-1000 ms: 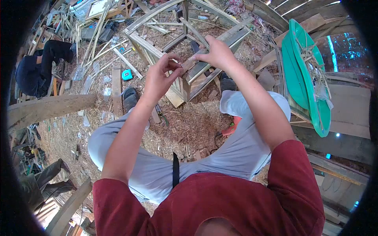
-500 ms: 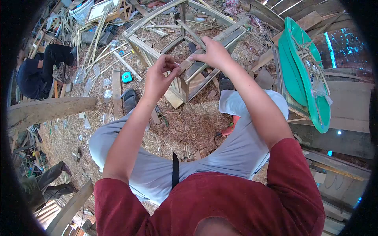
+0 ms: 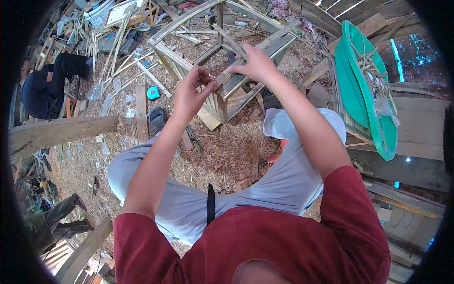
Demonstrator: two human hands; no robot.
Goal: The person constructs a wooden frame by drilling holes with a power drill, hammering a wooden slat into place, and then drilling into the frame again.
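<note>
Here, our left hand [image 3: 191,92]: curled at the near end of the top rail [image 3: 280,37], thumb and fingertips drawn close together; we cannot tell whether something small sits between them.
Our right hand [image 3: 257,65]: laid over the same rail, thumb resting on the wood, fingers at the near end of the thin slat [image 3: 227,39]; we cannot tell how firmly it grasps either piece.
Thin slat: slanting away from our right hand, forward and to the left, above the opening of the wooden frame [image 3: 172,56].
Wooden frame: standing beneath and beyond both hands, one corner pointing toward us just below the left fingertips.
Tape measure [image 3: 153,93]: teal, on the floor [image 3: 227,158] to the left of our left hand, near a flat board [image 3: 141,111].
Red tool [image 3: 275,156]: closer to us than our right hand, partly hidden by our right leg [image 3: 293,165].
Green basins [image 3: 350,85]: tilted up, well to the right of our right hand, sticks and scraps against them.
Floor: strewn with wood shavings under both hands.
Other person [image 3: 42,97]: in dark clothing, well to the left of our left hand.
</note>
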